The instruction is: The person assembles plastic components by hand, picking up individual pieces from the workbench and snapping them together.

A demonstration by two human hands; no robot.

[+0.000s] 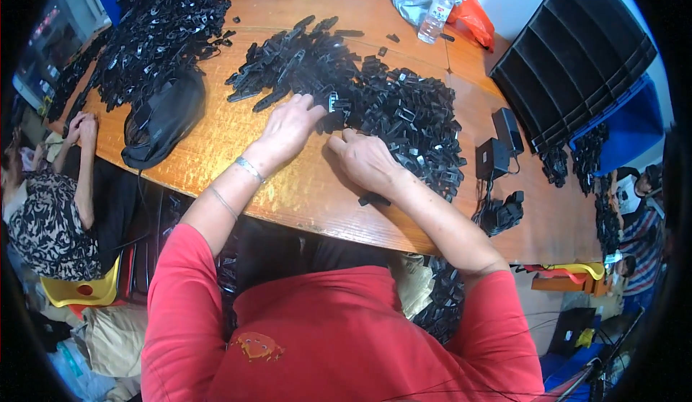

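Observation:
Two kinds of black plastic parts are heaped on the wooden table in front of me. Long slim parts (pixel 288 63) lie at the left of the heap, and small squarish frame-like parts (pixel 411 117) spread to the right. My left hand (pixel 288 126) has its fingers curled at the heap's near edge, where the two kinds meet. Just to its right, my right hand (pixel 364 160) is closed, thumb and fingers pinched together. The hands hide whatever is between their fingertips. One loose black part (pixel 373 199) lies below my right wrist.
A larger pile of black parts (pixel 158 27) spills from a blue bin at the back left, with a black mesh bag (pixel 167 117) before it. A bottle (pixel 437 14) stands at the back. Black power adapters (pixel 492 158) sit right. Another person's hands (pixel 83 128) rest at the left edge.

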